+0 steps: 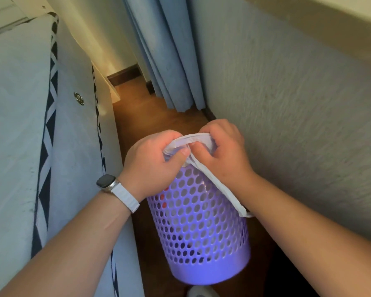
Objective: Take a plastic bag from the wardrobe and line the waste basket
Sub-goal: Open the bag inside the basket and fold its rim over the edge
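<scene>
A purple perforated waste basket stands on the wooden floor between a mattress and a wall. Above its rim I hold a crumpled white plastic bag with both hands. My left hand, with a white-strapped watch on its wrist, pinches the bag's left part with the thumb on top. My right hand grips the right part. A strip of the bag hangs down under my right wrist across the basket's side. Something red shows through the basket's holes. The basket's rim is hidden by my hands.
A grey mattress with a black-and-white patterned border fills the left. A textured grey wall runs along the right. Blue curtains hang at the far end over the brown wooden floor. A white shoe tip shows at the bottom.
</scene>
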`<state>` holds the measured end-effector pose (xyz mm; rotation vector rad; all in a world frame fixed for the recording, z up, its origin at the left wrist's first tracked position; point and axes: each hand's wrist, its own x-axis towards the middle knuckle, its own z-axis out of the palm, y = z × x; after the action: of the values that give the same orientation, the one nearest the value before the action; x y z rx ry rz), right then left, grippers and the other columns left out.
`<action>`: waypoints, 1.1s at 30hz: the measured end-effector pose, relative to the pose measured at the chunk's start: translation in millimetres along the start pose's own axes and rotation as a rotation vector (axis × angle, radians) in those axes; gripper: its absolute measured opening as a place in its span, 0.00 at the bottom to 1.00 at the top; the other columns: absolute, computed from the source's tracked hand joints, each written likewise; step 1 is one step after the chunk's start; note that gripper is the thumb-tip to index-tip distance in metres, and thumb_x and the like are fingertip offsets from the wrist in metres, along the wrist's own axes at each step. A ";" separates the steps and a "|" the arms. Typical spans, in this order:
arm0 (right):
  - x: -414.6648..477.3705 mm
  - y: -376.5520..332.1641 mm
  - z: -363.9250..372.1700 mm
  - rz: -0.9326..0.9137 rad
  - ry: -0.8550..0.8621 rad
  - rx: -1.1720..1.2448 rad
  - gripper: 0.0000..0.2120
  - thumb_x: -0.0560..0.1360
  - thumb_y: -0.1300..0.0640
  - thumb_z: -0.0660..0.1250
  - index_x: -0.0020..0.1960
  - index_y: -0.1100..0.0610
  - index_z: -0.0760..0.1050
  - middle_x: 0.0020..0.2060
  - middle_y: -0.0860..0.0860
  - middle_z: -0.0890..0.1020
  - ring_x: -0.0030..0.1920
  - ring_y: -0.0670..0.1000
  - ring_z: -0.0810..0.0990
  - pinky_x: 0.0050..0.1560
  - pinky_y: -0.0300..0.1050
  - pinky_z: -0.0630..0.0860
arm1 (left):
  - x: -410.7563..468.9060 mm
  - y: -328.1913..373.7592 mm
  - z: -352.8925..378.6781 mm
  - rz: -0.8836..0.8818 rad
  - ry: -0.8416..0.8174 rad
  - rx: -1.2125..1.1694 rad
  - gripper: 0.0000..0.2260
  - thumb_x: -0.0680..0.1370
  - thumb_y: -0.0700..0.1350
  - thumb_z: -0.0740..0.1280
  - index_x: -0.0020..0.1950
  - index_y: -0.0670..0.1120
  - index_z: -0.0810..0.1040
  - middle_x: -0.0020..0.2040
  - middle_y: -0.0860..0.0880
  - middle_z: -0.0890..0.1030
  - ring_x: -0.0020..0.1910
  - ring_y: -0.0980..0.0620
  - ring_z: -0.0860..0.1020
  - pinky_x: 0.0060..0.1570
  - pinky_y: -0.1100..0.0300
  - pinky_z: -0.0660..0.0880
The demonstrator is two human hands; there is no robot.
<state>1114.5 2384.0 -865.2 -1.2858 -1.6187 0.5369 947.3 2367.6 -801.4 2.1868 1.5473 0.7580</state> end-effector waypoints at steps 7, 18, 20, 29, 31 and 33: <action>-0.3 -1.6 -1.7 0.010 -0.071 0.098 0.16 0.71 0.43 0.63 0.52 0.52 0.77 0.50 0.45 0.76 0.55 0.52 0.75 0.60 0.52 0.71 | 1.3 -3.3 -2.4 0.043 0.121 0.149 0.09 0.75 0.54 0.64 0.42 0.50 0.80 0.32 0.54 0.77 0.33 0.51 0.75 0.33 0.51 0.74; 4.5 7.8 -6.8 0.096 -0.009 0.247 0.08 0.73 0.46 0.62 0.50 0.47 0.74 0.50 0.45 0.77 0.56 0.49 0.76 0.61 0.46 0.72 | 2.9 -7.5 -7.7 0.045 0.228 0.109 0.14 0.75 0.56 0.62 0.35 0.49 0.74 0.27 0.55 0.70 0.28 0.52 0.71 0.27 0.54 0.70; 4.7 5.3 -7.6 0.076 0.039 0.214 0.06 0.73 0.47 0.61 0.47 0.48 0.73 0.48 0.45 0.76 0.53 0.49 0.75 0.58 0.41 0.70 | 2.8 -6.5 -5.7 0.053 0.238 0.082 0.13 0.76 0.55 0.63 0.36 0.49 0.75 0.27 0.56 0.70 0.29 0.54 0.71 0.28 0.55 0.70; 3.8 -0.9 -8.9 -0.074 0.145 -0.006 0.11 0.73 0.52 0.64 0.48 0.59 0.74 0.47 0.53 0.77 0.51 0.56 0.74 0.53 0.44 0.65 | 1.6 8.4 -4.7 0.239 0.181 0.251 0.15 0.79 0.53 0.62 0.55 0.46 0.81 0.47 0.50 0.83 0.47 0.48 0.80 0.49 0.49 0.73; 2.3 -2.9 -6.0 -0.100 0.159 -0.014 0.12 0.74 0.52 0.65 0.48 0.61 0.74 0.47 0.54 0.77 0.50 0.57 0.75 0.54 0.47 0.66 | 1.2 10.3 -0.7 0.217 0.185 0.289 0.15 0.79 0.53 0.61 0.56 0.46 0.81 0.48 0.49 0.83 0.48 0.48 0.80 0.49 0.52 0.72; 1.2 -4.2 -2.2 -0.107 0.160 -0.012 0.12 0.74 0.52 0.65 0.48 0.61 0.75 0.47 0.54 0.77 0.50 0.58 0.75 0.54 0.49 0.67 | 1.3 7.6 1.6 0.205 0.175 0.334 0.14 0.80 0.52 0.61 0.55 0.46 0.81 0.47 0.49 0.83 0.47 0.47 0.80 0.46 0.55 0.70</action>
<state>1114.3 2383.2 -860.4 -1.2124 -1.5488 0.3501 954.3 2366.3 -798.1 2.6148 1.6510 0.8213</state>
